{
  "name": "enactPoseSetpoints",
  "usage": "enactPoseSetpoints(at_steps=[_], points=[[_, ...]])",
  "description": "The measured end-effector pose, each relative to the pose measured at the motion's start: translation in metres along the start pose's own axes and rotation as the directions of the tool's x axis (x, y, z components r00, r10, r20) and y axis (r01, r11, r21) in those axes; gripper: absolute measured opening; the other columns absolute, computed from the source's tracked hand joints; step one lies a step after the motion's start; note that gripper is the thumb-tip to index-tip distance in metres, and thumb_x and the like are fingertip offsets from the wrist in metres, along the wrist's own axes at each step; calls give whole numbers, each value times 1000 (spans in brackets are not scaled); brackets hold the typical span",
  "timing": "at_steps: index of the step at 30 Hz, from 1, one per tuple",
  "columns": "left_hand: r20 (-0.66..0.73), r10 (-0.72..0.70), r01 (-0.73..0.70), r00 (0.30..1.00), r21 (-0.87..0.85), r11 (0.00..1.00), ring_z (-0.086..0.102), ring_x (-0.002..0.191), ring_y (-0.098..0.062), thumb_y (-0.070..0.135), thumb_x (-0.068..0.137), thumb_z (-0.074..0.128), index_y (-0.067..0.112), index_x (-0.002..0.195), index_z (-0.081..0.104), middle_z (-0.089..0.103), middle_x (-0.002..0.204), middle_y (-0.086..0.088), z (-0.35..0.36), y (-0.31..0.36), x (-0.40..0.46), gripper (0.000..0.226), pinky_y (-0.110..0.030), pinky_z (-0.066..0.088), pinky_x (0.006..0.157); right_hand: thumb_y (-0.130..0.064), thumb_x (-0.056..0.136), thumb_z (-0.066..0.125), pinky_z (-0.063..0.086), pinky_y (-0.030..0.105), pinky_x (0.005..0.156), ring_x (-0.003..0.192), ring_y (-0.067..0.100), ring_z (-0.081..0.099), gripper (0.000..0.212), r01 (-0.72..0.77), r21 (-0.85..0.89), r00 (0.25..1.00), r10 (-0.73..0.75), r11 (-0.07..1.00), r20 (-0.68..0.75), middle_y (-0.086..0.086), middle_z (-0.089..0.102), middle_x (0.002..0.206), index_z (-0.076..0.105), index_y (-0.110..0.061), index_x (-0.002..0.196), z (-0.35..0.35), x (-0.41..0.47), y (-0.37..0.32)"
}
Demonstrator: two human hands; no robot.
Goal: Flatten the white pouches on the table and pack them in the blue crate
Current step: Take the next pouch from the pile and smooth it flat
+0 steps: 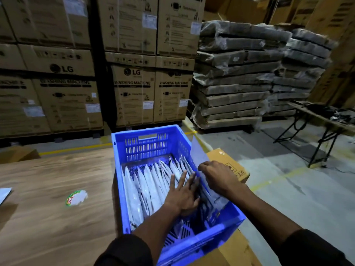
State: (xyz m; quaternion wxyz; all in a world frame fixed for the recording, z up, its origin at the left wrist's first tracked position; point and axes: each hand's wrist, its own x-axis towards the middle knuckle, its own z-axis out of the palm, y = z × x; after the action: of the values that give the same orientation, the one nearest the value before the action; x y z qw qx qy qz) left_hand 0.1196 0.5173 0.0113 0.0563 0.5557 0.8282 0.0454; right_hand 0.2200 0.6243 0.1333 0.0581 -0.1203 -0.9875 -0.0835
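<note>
Both hands in the blue crate (148,148): left hand (182,194) flat against the standing pouches (146,189) — right hand (217,175) pinches one pouch (197,154) upright, just right of my left fingers.

Blue crate (146,144), slotted walls, sits at the desk's (57,189) right edge. White pouches (148,187) stand on edge inside in a row, leaning. One more white pouch (197,158) is upright at the right wall, sticking above the rim, pinched in my right-hand fingers (203,167).
</note>
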Motion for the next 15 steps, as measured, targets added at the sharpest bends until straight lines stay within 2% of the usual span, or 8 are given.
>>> enactPoseSetpoints(at_steps=[2, 4, 6, 8, 10, 12, 15], points=[[16, 22, -22, 1000, 13, 1000, -32, 149, -29, 79, 68, -28, 23, 160, -17, -24, 167, 0, 7, 5, 10, 108, -66, -18, 115, -4, 88, 51, 29, 34, 65, 101, 34, 57, 25, -2, 3, 1000, 2, 1000, 6, 9, 62, 114, 59, -13, 110, 1, -1, 0], [25, 25, -25, 999, 0, 1000, -36, 147, -30, 82, 54, -43, 22, 158, -21, -28, 165, -2, 14, 8, 16, 122, -65, -20, 114, -4, 89, 51, 28, 35, 65, 102, 34, 56, 25, 3, -17, 1000, -3, 1000, 8, 9, 61, 115, 59, -12, 111, 1, -1, -1], [27, 14, -13, 1000, -21, 1000, -36, 147, -31, 82, 46, -47, 22, 155, -26, -28, 165, -2, 17, 10, 19, 126, -64, -21, 115, -3, 91, 51, 29, 35, 66, 101, 33, 56, 24, 10, -19, 1000, -10, 1000, 11, 10, 61, 115, 60, -11, 112, 1, -1, -1], [39, 1, -1, 999, -3, 1000, -34, 148, -32, 83, 47, -46, 21, 156, -21, -21, 167, -1, 14, 10, 17, 128, -64, -21, 115, -1, 92, 50, 31, 34, 66, 100, 32, 57, 26, 18, -14, 1000, -18, 1000, 2, 9, 62, 116, 60, -10, 114, 4, 0, 1], [57, -31, 29, 998, 48, 998, -31, 149, -34, 83, 64, -32, 22, 162, -6, -9, 170, -2, 11, 7, 16, 118, -65, -22, 113, -1, 92, 50, 35, 35, 65, 99, 31, 57, 27, 36, -18, 999, -36, 999, 7, 9, 63, 116, 60, -10, 115, 9, 1, 2], [65, -75, 70, 995, 74, 995, -25, 151, -36, 80, 85, -9, 29, 163, 6, 2, 171, -3, 6, 4, 17, 95, -67, -24, 111, -2, 90, 51, 39, 37, 64, 98, 32, 58, 24, 48, -32, 999, -47, 998, 26, 10, 63, 114, 59, -10, 112, 13, 3, 3], [92, -110, 101, 990, 93, 991, -19, 153, -39, 74, 96, 8, 32, 159, 25, 8, 169, -3, -2, 3, 20, 78, -70, -27, 107, -2, 88, 53, 35, 37, 64, 100, 33, 56, 19, 56, -53, 997, -53, 997, 60, 11, 61, 111, 57, -10, 106, 16, 8, 1]])
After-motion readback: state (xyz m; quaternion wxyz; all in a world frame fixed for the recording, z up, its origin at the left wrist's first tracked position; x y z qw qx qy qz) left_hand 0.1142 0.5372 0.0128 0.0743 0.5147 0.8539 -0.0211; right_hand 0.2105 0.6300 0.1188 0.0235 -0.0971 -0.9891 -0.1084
